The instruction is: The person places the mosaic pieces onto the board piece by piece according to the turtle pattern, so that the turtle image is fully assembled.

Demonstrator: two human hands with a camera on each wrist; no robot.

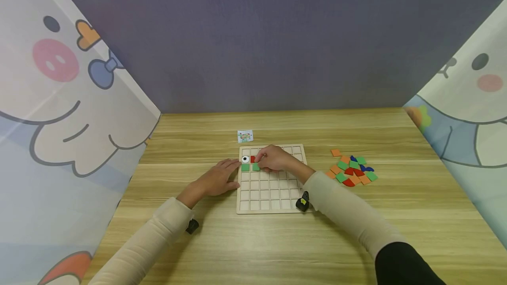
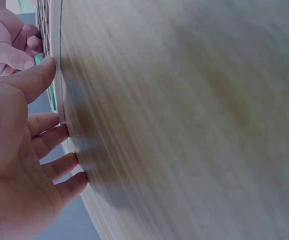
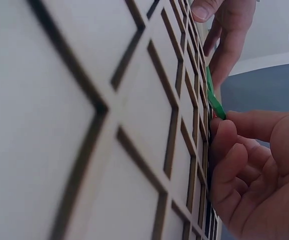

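A wooden grid board [image 1: 259, 196] lies on the table. My right hand [image 1: 274, 158] reaches over its upper part, thumb and finger pinching a green square tile [image 3: 216, 106] that tilts up from the grid in the right wrist view. Beside it, the board's left column holds a round eye tile [image 1: 245, 159] with a second green tile [image 1: 245, 167] below. A red tile [image 1: 253, 159], partly hidden by my right fingers, is in the top rows. My left hand [image 1: 217, 178] rests at the board's left edge, fingers extended and fingertips on the table in the left wrist view.
Loose orange, green, red and blue tiles [image 1: 354, 165] lie in a pile right of the board. A small picture card [image 1: 245, 136] sits behind the board. Cartoon-printed panels stand at both sides, and a grey wall [image 1: 277, 47] rises at the back.
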